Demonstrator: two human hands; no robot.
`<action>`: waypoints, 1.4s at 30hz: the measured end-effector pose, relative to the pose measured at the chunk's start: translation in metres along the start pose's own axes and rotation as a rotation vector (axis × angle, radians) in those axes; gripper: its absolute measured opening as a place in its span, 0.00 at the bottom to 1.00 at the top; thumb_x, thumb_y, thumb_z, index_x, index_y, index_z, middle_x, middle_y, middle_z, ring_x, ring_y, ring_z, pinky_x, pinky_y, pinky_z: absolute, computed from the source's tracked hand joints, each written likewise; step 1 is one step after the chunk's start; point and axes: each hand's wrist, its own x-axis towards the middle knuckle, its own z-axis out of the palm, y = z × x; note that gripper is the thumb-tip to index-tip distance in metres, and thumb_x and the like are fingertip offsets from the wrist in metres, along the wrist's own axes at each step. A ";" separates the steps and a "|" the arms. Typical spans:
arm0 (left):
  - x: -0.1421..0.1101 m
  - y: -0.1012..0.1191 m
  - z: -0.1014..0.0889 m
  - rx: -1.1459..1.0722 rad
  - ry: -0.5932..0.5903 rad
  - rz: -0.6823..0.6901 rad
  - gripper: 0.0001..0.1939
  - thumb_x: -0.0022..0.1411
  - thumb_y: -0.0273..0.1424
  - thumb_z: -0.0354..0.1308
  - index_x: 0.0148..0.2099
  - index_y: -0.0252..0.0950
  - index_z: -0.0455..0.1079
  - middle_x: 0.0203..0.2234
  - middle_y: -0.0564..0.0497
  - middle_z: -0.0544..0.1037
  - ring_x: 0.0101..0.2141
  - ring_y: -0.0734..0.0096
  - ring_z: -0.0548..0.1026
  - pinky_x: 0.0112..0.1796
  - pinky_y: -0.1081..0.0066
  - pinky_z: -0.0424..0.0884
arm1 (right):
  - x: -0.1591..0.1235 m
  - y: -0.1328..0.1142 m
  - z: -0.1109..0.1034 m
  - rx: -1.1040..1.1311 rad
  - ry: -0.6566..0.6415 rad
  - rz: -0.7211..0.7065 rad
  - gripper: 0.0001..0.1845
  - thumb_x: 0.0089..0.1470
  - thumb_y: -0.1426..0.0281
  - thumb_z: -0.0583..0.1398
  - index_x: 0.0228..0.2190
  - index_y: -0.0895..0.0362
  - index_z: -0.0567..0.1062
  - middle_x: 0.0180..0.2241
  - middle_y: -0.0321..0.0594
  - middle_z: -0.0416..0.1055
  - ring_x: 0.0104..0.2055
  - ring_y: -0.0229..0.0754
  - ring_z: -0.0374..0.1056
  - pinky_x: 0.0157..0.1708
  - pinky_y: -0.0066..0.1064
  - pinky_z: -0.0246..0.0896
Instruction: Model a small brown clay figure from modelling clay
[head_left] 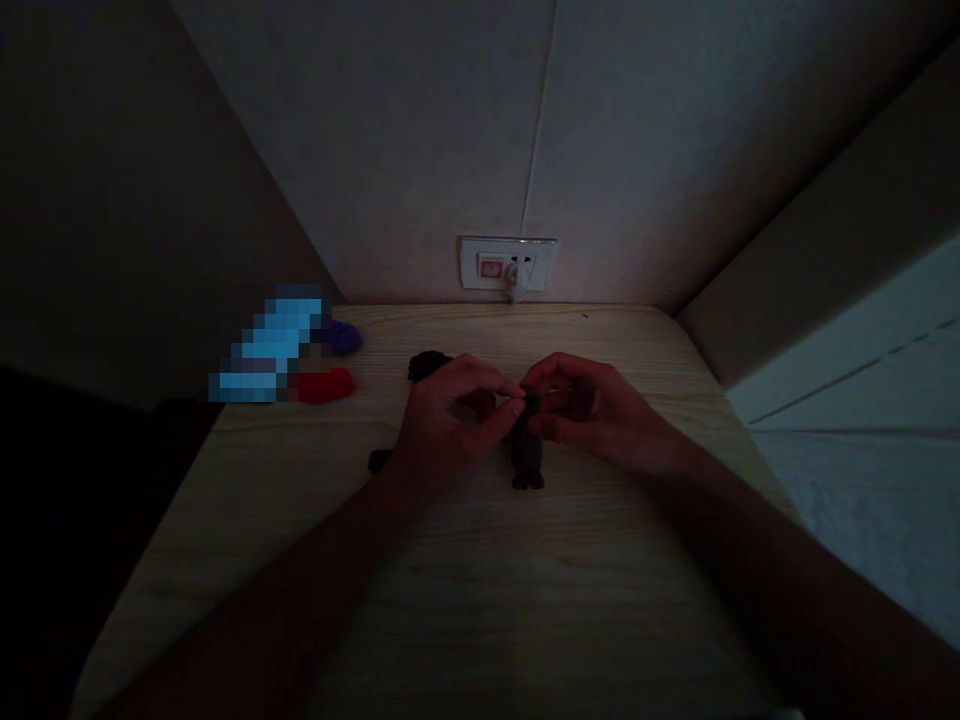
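Observation:
A small dark brown figure [528,455], seemingly of modelling clay, lies on the wooden tabletop with two rounded nubs at its near end. Thumb and index finger of my left hand [457,410] pinch at its far end, by a small dark rounded piece [531,400]. From the other side my right hand [592,410] grips the same end, thumb on the figure's side and fingers curled. A black lump [429,364] shows behind my left hand. Partly hidden by my left wrist is a dark brown piece [379,461]. The dim light hides finer detail.
At the table's [540,590] left edge lie a red lump [328,385], a purple lump [343,338] and a blurred-out bright blue rectangle [274,345]. A socket plate [469,263] with a plug [514,281] sits on the wall behind. A pale panel stands at right.

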 end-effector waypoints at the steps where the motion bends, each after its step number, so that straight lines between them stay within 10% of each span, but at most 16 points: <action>1: 0.000 0.000 0.000 0.001 -0.002 0.000 0.02 0.59 0.28 0.68 0.36 0.39 0.82 0.32 0.50 0.78 0.32 0.71 0.76 0.30 0.72 0.74 | 0.000 0.000 0.000 0.007 -0.002 -0.002 0.20 0.47 0.70 0.76 0.39 0.55 0.75 0.37 0.34 0.77 0.34 0.37 0.76 0.33 0.27 0.72; 42: 0.000 -0.002 0.000 -0.013 -0.009 0.024 0.05 0.60 0.26 0.71 0.39 0.40 0.84 0.33 0.52 0.80 0.32 0.74 0.78 0.32 0.75 0.75 | 0.000 -0.002 -0.002 0.029 0.028 0.006 0.20 0.45 0.72 0.76 0.39 0.55 0.76 0.36 0.34 0.77 0.34 0.36 0.77 0.34 0.26 0.72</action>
